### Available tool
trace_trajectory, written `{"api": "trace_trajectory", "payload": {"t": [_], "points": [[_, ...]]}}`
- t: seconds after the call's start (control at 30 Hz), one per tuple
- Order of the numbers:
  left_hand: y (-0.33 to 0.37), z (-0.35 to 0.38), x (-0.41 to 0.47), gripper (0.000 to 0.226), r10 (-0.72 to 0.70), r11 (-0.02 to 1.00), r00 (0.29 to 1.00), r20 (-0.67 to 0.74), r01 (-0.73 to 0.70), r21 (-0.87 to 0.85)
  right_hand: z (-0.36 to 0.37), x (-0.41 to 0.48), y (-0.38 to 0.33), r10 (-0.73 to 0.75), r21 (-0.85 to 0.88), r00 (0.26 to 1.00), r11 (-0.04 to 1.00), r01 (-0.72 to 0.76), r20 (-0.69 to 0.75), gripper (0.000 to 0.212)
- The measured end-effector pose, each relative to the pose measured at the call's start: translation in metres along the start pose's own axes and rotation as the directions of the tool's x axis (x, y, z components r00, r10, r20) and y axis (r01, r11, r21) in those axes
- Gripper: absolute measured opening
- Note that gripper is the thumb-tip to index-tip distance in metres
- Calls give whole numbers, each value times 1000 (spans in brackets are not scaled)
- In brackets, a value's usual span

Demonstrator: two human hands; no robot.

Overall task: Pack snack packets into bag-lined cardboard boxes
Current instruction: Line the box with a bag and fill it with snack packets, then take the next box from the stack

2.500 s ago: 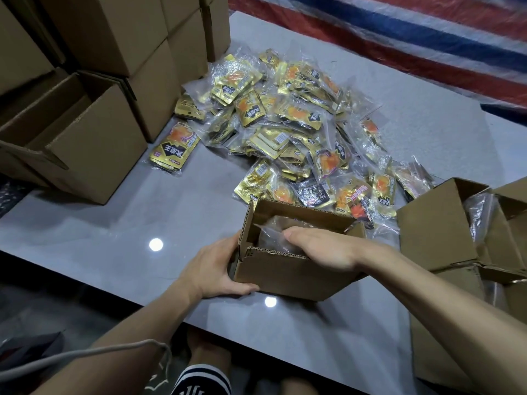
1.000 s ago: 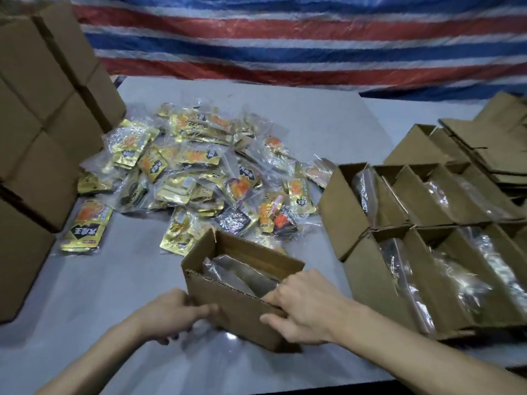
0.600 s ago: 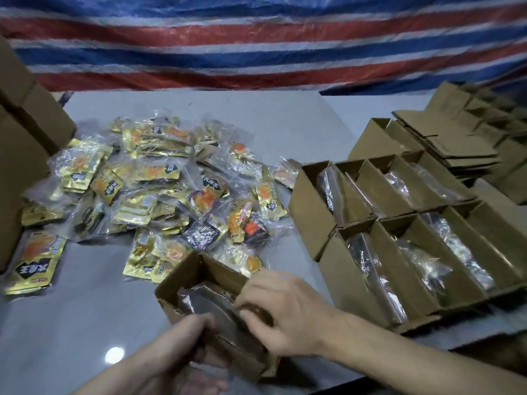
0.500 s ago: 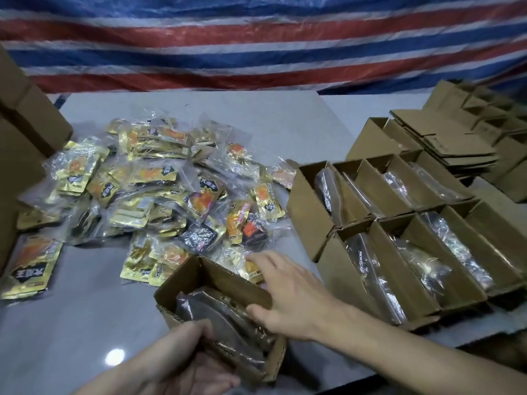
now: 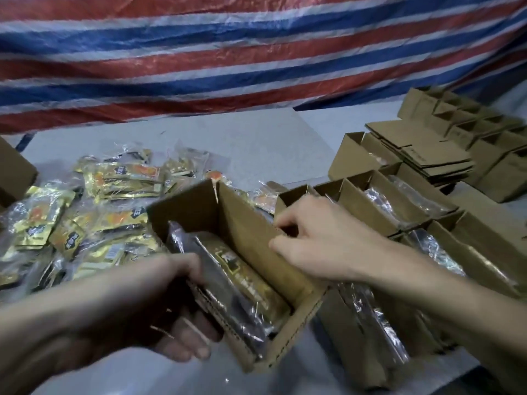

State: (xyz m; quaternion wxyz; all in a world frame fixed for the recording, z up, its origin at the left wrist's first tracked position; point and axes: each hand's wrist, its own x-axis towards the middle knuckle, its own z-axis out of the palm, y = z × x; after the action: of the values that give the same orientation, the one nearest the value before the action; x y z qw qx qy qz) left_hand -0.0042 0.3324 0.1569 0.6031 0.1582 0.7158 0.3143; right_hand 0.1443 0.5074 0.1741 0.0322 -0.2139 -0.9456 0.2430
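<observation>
lifted since half a second ago, the cardboard box (image 5: 256,243) now hangs off the table (image 5: 242,143), raised toward the camera and tipped, where before it sat flat near the table's front edge. it is held between both hands, just left of the rows of lined boxes (image 5: 413,223).

the left hand (image 5: 174,317) grasps the box at its near left wall, thumb side over the rim and fingers curled under the base. the right hand (image 5: 316,240) pinches the top edge of the right wall with bent fingers. inside, the clear bag (image 5: 228,280) lies along the bottom with dark and gold packets in it.

the step looks like carrying this filled box over to join the rows on the right. to do it well, level the box so the bag does not slide toward the low corner, keep the left fingers under the base to bear the weight, and let the right hand only steer, since a hard pinch could fold the thin wall. set it down beside the nearest row without catching the upright flaps.

other differences: the right hand has shifted from the box's far inner wall to its right rim, and the left hand has slipped from the near rim to underneath. the pile of snack packets (image 5: 85,218) lies as before.
</observation>
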Motion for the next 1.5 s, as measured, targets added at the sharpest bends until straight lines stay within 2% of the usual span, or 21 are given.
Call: {"api": "trace_trajectory", "payload": {"t": [0.1, 0.2, 0.3, 0.4, 0.5, 0.6, 0.73, 0.83, 0.93, 1.03, 1.17, 1.3, 1.4, 1.5], "points": [[60, -15, 12, 42, 135, 988, 990, -41, -131, 83, -31, 34, 12, 30, -59, 981, 997, -42, -191, 34], [116, -26, 33, 52, 246, 956, 961, -128, -218, 197, -62, 70, 27, 67, -41, 935, 995, -87, -349, 38], [166, -28, 58, 65, 413, 906, 877, -246, -369, 206, -92, 108, 50, 87, -26, 885, 993, -111, -458, 19], [198, -22, 99, 82, 572, 820, 769, -286, -538, 194, -114, 146, 82, 150, -44, 839, 978, -203, -524, 12], [211, -7, 158, 71, 620, 778, 723, -305, -617, 118, -123, 179, 122, 214, -92, 799, 944, -318, -562, 5], [223, 13, 219, 71, 591, 800, 756, -283, -593, 88, -117, 206, 168, 269, -117, 772, 908, -403, -576, 16], [246, 31, 282, 85, 500, 854, 821, -274, -520, -1, -97, 230, 232, 327, -156, 790, 872, -463, -519, 13], [256, 47, 317, 79, 455, 880, 862, -224, -474, -33, -85, 239, 273, 391, -136, 799, 857, -497, -457, 11], [260, 66, 348, 60, 441, 898, 888, -133, -437, 58, -72, 242, 305, 432, -125, 797, 843, -523, -422, 17], [262, 81, 367, 40, 417, 908, 908, -43, -414, 58, -61, 241, 324, 418, -164, 810, 840, -517, -411, 13], [254, 91, 383, 44, 354, 928, 935, 17, -354, 113, -49, 237, 341, 406, -130, 809, 857, -498, -425, 13], [249, 96, 391, 41, 339, 914, 941, -14, -326, 242, -48, 226, 352, 441, -20, 793, 869, -494, -420, 20], [252, 104, 390, 39, 306, 918, 952, -12, -292, 269, -50, 220, 353, 461, -2, 767, 857, -516, -445, 26], [252, 103, 392, 50, 318, 915, 948, -21, -301, 267, -52, 220, 355, 487, -23, 752, 833, -553, -445, 26]]}}
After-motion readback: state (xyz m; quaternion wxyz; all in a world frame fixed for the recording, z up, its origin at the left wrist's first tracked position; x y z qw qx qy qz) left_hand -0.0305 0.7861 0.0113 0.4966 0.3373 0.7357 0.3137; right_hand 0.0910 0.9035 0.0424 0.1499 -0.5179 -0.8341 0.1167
